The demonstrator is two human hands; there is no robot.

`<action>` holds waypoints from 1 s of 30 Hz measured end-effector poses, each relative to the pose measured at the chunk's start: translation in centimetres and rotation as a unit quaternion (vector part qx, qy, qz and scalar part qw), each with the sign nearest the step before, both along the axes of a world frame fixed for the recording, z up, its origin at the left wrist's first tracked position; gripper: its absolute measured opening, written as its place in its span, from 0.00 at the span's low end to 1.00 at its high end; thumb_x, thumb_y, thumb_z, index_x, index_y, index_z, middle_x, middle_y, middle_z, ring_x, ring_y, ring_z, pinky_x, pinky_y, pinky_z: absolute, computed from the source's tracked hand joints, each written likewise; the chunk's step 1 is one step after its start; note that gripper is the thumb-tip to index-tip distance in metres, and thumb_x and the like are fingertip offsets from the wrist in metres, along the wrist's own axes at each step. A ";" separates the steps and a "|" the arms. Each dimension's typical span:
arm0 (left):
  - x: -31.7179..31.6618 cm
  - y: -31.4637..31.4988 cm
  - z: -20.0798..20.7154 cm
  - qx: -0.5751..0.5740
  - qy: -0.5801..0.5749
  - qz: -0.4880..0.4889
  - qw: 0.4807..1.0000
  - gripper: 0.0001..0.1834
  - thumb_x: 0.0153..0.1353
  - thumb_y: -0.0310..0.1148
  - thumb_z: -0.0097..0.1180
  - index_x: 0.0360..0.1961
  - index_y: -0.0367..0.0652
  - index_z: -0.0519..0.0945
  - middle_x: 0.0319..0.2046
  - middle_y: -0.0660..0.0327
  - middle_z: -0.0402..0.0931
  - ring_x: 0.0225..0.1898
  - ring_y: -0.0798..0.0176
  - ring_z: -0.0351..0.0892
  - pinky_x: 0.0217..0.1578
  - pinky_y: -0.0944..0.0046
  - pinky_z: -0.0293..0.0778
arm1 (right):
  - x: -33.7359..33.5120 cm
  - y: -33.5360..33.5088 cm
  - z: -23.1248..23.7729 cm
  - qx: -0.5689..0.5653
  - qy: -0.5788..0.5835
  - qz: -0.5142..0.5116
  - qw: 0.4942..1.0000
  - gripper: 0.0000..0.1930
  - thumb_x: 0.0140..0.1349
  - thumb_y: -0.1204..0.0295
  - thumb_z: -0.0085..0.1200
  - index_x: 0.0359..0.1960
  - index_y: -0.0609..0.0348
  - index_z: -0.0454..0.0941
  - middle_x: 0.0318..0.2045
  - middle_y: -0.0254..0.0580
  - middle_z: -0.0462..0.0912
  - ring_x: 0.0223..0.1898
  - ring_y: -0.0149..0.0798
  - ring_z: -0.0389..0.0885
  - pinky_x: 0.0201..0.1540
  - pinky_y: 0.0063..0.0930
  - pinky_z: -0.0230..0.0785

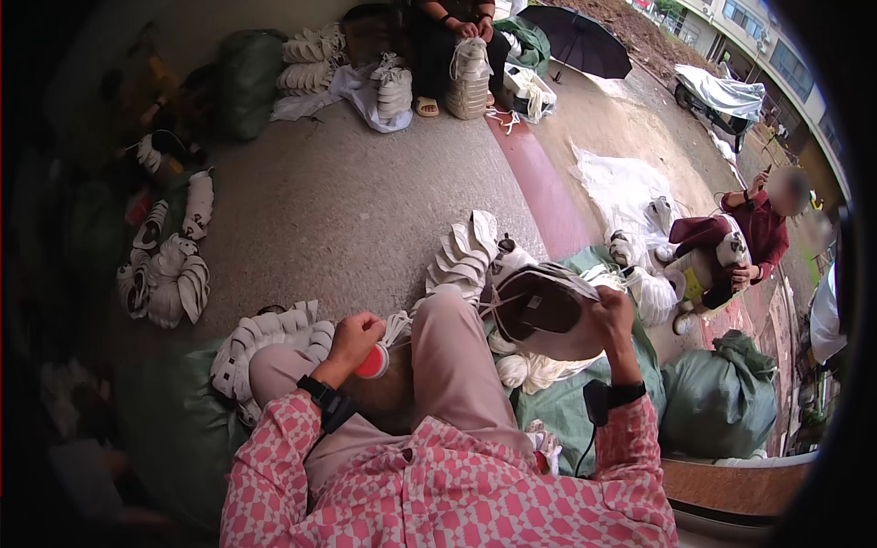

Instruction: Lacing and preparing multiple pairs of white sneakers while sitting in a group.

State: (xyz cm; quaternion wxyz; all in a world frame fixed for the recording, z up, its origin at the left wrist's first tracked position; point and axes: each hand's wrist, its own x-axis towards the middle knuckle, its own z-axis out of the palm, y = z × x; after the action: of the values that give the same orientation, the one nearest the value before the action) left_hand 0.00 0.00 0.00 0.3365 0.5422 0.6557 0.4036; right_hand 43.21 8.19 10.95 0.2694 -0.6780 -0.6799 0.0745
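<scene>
My right hand [612,318] grips the edge of a shoe upper [541,331], pale outside with a dark brown lining and a small white label. The upper hangs beside my right knee, and a pale lace [498,303] trails from its left side. My left hand [357,340] is closed above my lap, its fingertips pressed together; what they hold, if anything, is too small to make out. Just beneath that hand is a round red-and-white object [373,363], next to a bundle of white laces [396,327].
Stacked white uppers [464,256] stand beyond my knees, with more [265,347] by my left leg. Green sacks [720,393] lie on both sides. One person [461,32] sits opposite with a stack of uppers; another [758,228] sits at right. A black umbrella [580,41] stands behind.
</scene>
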 end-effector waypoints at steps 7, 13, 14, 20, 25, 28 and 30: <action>-1.6 -7.4 1.5 -0.078 0.063 -0.009 0.995 0.13 0.56 0.37 0.56 0.30 0.35 0.80 0.24 0.55 0.80 0.27 0.63 0.79 0.31 0.64 0.73 | -3.1 -2.1 -15.9 -0.046 0.019 -0.091 0.995 0.11 0.50 0.74 0.44 0.31 0.61 0.79 0.26 0.57 0.80 0.31 0.60 0.79 0.36 0.47 0.70; -2.0 -6.8 0.1 -0.077 0.029 -0.007 0.997 0.13 0.57 0.37 0.56 0.29 0.34 0.79 0.21 0.59 0.78 0.24 0.69 0.74 0.28 0.65 0.71 | -9.5 5.3 -6.0 0.104 0.116 -0.026 0.987 0.09 0.47 0.72 0.44 0.27 0.57 0.77 0.24 0.58 0.78 0.29 0.61 0.77 0.32 0.51 0.67; -1.9 -7.0 0.4 -0.086 0.015 -0.010 0.996 0.13 0.57 0.37 0.56 0.29 0.34 0.79 0.21 0.60 0.78 0.23 0.69 0.74 0.28 0.66 0.71 | -10.3 5.7 -2.8 0.141 0.100 -0.019 0.985 0.09 0.46 0.72 0.45 0.27 0.57 0.77 0.23 0.58 0.77 0.28 0.62 0.76 0.32 0.51 0.67; -1.2 -7.2 0.9 -0.091 -0.002 0.000 0.996 0.12 0.57 0.35 0.56 0.29 0.35 0.79 0.21 0.61 0.78 0.23 0.72 0.74 0.27 0.68 0.70 | -12.9 3.6 16.4 0.326 0.226 0.040 0.917 0.12 0.56 0.62 0.55 0.34 0.58 0.80 0.23 0.57 0.79 0.28 0.53 0.81 0.30 0.37 0.70; -2.3 -8.0 -0.6 -0.043 -0.063 0.032 0.997 0.11 0.58 0.35 0.56 0.30 0.36 0.80 0.22 0.64 0.78 0.25 0.74 0.73 0.28 0.70 0.70 | -15.8 -2.7 21.2 0.461 0.210 0.112 0.855 0.09 0.60 0.68 0.56 0.38 0.58 0.80 0.21 0.44 0.80 0.24 0.25 0.78 0.30 0.22 0.70; -1.5 -8.6 1.7 -0.007 -0.171 0.082 0.982 0.15 0.62 0.42 0.53 0.33 0.39 0.80 0.27 0.65 0.79 0.30 0.73 0.75 0.31 0.70 0.69 | -16.6 -4.2 18.3 0.415 0.186 0.148 0.879 0.11 0.60 0.65 0.57 0.41 0.56 0.81 0.26 0.42 0.83 0.29 0.27 0.79 0.34 0.24 0.70; -2.5 -10.3 4.6 -0.042 -0.277 0.117 0.953 0.20 0.64 0.49 0.49 0.37 0.42 0.78 0.31 0.64 0.79 0.34 0.70 0.77 0.35 0.69 0.70 | -17.7 -4.0 13.8 0.391 0.119 0.163 0.898 0.12 0.54 0.72 0.56 0.41 0.56 0.80 0.28 0.44 0.83 0.29 0.39 0.82 0.33 0.29 0.72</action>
State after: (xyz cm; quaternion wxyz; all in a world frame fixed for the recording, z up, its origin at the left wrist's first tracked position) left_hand -2.49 -10.27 4.56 0.4778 0.3140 0.6123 0.5461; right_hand 25.49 4.14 24.73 0.5762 -0.3839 -0.7177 -0.0743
